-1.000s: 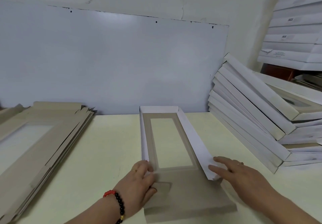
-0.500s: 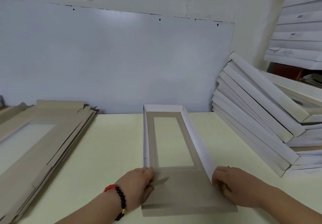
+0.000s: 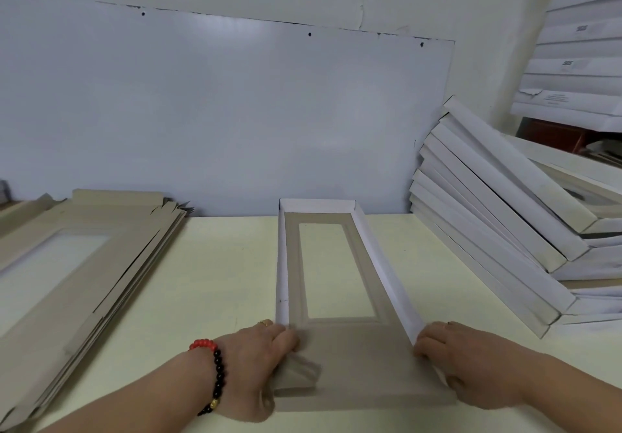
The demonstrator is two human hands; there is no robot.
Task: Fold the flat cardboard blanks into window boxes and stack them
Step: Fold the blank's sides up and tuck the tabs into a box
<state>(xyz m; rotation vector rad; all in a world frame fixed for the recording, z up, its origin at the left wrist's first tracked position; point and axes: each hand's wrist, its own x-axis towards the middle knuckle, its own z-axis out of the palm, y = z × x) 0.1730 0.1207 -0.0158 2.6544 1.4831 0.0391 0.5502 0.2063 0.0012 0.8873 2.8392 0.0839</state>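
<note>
Here, long grey cardboard window box (image 3: 336, 264) with white raised walls, lying mid-worktop (image 3: 215, 274), near end flap flat, my left hand (image 3: 255, 362) fingers pinching its corner tab, my right hand (image 3: 471, 362) fingers curled gripping the right wall's end.

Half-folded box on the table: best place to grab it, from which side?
Take the half-folded box by its two long upright side walls near the near end, from the near side, one hand per wall. The near flap lies flat and floppy there, while the far end is already closed.
</note>
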